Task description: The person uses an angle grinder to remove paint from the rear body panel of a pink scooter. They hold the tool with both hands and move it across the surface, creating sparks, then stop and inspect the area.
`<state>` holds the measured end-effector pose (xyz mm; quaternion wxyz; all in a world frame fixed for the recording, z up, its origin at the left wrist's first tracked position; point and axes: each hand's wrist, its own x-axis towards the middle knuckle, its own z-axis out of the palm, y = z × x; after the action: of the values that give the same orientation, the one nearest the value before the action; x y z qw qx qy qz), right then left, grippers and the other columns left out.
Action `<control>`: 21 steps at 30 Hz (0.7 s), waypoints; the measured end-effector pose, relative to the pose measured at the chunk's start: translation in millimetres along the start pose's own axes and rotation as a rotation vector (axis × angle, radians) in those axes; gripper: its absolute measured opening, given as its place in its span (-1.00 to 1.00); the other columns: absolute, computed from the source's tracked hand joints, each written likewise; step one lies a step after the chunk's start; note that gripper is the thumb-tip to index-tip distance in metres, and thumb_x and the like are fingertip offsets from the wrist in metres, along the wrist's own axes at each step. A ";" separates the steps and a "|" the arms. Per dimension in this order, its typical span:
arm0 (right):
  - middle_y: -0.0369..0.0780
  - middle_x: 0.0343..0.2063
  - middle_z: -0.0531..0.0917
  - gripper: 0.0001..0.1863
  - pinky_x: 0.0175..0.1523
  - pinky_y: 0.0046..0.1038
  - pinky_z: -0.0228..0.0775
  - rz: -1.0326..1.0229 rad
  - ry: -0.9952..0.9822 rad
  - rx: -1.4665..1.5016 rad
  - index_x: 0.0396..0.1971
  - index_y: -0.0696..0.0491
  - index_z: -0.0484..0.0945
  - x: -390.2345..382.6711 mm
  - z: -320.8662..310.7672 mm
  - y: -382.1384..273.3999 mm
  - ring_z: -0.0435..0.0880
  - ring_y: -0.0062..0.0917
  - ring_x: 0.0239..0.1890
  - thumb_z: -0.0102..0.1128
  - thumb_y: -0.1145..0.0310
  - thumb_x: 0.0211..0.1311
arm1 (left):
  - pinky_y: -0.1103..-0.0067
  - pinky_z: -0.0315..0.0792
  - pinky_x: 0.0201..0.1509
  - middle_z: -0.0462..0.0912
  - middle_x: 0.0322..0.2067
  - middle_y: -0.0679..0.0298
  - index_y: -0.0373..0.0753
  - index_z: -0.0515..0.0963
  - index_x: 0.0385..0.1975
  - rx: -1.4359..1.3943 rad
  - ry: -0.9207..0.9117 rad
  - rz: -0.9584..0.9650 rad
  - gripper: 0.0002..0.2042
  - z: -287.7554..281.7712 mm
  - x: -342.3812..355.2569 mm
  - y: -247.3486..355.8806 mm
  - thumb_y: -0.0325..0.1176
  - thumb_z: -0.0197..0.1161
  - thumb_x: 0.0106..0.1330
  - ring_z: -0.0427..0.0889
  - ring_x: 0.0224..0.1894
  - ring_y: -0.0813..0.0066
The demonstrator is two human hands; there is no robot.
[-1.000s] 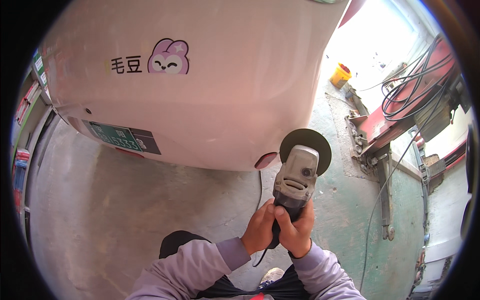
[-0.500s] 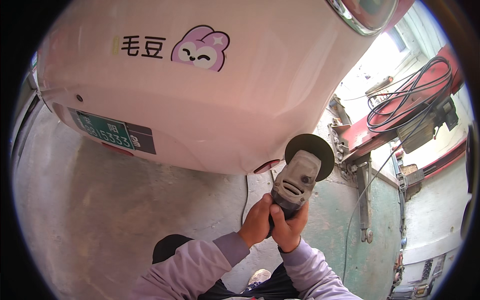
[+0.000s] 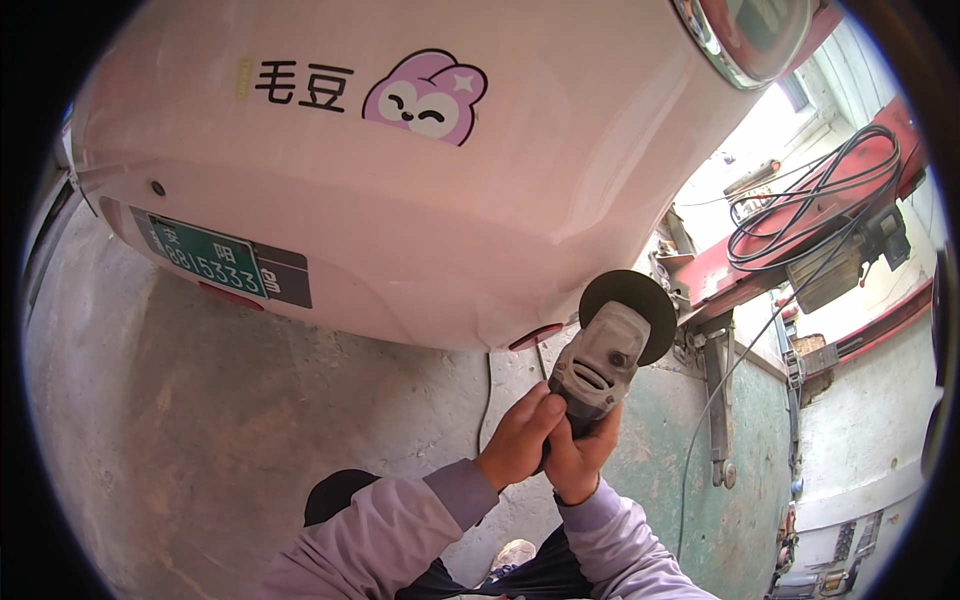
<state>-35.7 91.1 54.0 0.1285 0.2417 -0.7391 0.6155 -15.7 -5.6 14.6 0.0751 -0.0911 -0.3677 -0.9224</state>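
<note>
I hold a grey angle grinder [image 3: 600, 355] with a dark round disc [image 3: 648, 300]. My left hand [image 3: 515, 435] and my right hand [image 3: 582, 455] both wrap round its dark body. The disc is near the lower right corner of a pale pink car's rear bumper [image 3: 450, 250], beside a red reflector [image 3: 535, 336]; I cannot tell whether they touch. The bumper carries a cartoon rabbit sticker [image 3: 425, 95] and a green plate [image 3: 215, 255]. A chrome-edged tail lamp [image 3: 755, 30] is at the upper right.
A red steel lift post [image 3: 705, 280] lies to the right, with looped black cables [image 3: 810, 195] and a grey motor housing [image 3: 820, 275]. A metal lift arm [image 3: 722, 400] stands beside it. The floor [image 3: 200, 420] is grey concrete, greenish at the right; cables run over it.
My view has shifted, bringing more tail lamp into sight and losing the yellow bucket. The grinder sits slightly lower and further right in the picture, still in both hands.
</note>
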 end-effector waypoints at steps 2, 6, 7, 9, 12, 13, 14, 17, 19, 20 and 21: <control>-0.14 0.05 0.60 -0.40 0.21 -0.42 0.46 0.016 0.000 0.043 0.23 0.23 0.35 -1.6 -2.6 0.7 0.62 -0.50 0.07 0.44 0.49 0.26 | 0.47 0.31 0.41 0.58 0.16 0.14 -0.36 0.38 0.34 0.047 -0.016 -0.051 -0.41 -0.7 -1.6 2.7 0.08 -0.01 0.65 0.50 0.24 0.43; -0.15 0.08 0.64 -0.40 0.24 -0.41 0.47 0.101 -0.045 0.252 0.26 0.24 0.38 -3.0 -16.2 -2.3 0.64 -0.48 0.10 0.45 0.41 0.31 | 0.44 0.30 0.41 0.52 0.19 0.14 -0.34 0.30 0.40 0.139 -0.121 0.047 -0.40 -2.9 -7.3 11.0 0.06 0.01 0.64 0.46 0.27 0.41; -0.15 0.09 0.65 -0.40 0.25 -0.40 0.47 0.138 -0.060 0.337 0.26 0.25 0.40 -3.5 -21.1 -4.8 0.65 -0.48 0.10 0.44 0.38 0.32 | 0.43 0.29 0.42 0.50 0.21 0.13 -0.33 0.27 0.42 0.135 -0.130 0.012 -0.40 -2.3 -10.3 13.0 0.04 0.03 0.64 0.45 0.29 0.39; -0.15 0.09 0.68 -0.45 0.25 -0.39 0.48 0.205 -0.142 0.426 0.24 0.26 0.46 -2.9 -30.5 -10.5 0.67 -0.47 0.10 0.41 0.32 0.36 | 0.40 0.27 0.44 0.47 0.25 0.12 -0.31 0.21 0.46 0.134 -0.161 0.004 -0.39 -0.6 -17.5 16.1 0.00 0.08 0.63 0.42 0.32 0.37; -0.15 0.10 0.68 -0.46 0.26 -0.39 0.47 0.305 -0.262 0.557 0.24 0.27 0.47 -4.9 -40.5 -21.3 0.67 -0.47 0.11 0.38 0.33 0.37 | 0.38 0.21 0.50 0.38 0.32 0.11 -0.36 0.08 0.51 0.183 -0.083 -0.017 -0.24 14.2 -38.3 13.1 -0.05 0.26 0.53 0.34 0.40 0.34; -0.14 0.09 0.69 -0.46 0.25 -0.40 0.48 0.359 -0.255 0.581 0.23 0.27 0.48 -7.5 -39.1 -24.3 0.67 -0.48 0.11 0.38 0.33 0.36 | 0.38 0.20 0.51 0.36 0.33 0.10 -0.37 0.06 0.52 0.231 -0.045 0.024 -0.21 18.0 -45.2 12.0 -0.06 0.30 0.51 0.33 0.42 0.34; -0.14 0.08 0.69 -0.46 0.25 -0.39 0.48 0.367 -0.306 0.599 0.23 0.27 0.48 -6.0 -39.2 -26.0 0.67 -0.47 0.10 0.38 0.30 0.37 | 0.36 0.16 0.52 0.32 0.35 0.07 -0.43 -0.01 0.53 0.268 -0.024 0.035 -0.12 20.8 -53.5 12.2 -0.01 0.33 0.46 0.30 0.42 0.31; -0.11 0.07 0.70 -0.45 0.23 -0.37 0.51 0.431 -0.403 0.737 0.23 0.27 0.48 0.1 -38.0 -30.2 0.69 -0.44 0.08 0.33 0.22 0.42 | 0.35 0.11 0.54 0.30 0.35 0.03 -0.45 -0.05 0.54 0.455 0.005 0.085 -0.09 22.1 -67.9 14.7 0.00 0.31 0.47 0.28 0.42 0.27; -0.08 0.06 0.70 -0.44 0.21 -0.37 0.54 0.478 -0.441 0.823 0.23 0.28 0.47 5.6 -36.5 -32.7 0.70 -0.43 0.07 0.30 0.17 0.46 | 0.35 0.08 0.54 0.24 0.37 0.01 -0.48 -0.10 0.54 0.431 0.005 0.093 -0.10 24.2 -71.3 15.6 -0.04 0.28 0.48 0.25 0.41 0.26; -0.07 0.06 0.70 -0.44 0.20 -0.37 0.55 0.488 -0.456 0.845 0.23 0.28 0.47 9.3 -36.6 -33.3 0.71 -0.43 0.06 0.29 0.15 0.48 | 0.35 0.07 0.54 0.22 0.38 0.00 -0.49 -0.11 0.54 0.434 0.005 0.097 -0.11 24.8 -71.1 16.5 -0.06 0.27 0.49 0.24 0.42 0.25; -0.06 0.06 0.70 -0.43 0.18 -0.36 0.57 0.495 -0.470 0.865 0.24 0.28 0.46 12.8 -37.0 -34.0 0.71 -0.42 0.05 0.27 0.12 0.49 | 0.34 0.07 0.55 0.21 0.38 0.00 -0.50 -0.11 0.54 0.434 0.002 0.104 -0.12 26.4 -70.5 17.2 -0.09 0.26 0.49 0.24 0.42 0.25</control>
<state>-33.0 120.3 96.9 -0.2995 0.2226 -0.4623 0.8044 59.4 5.3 29.2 0.1409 -0.0908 -0.5524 -0.8166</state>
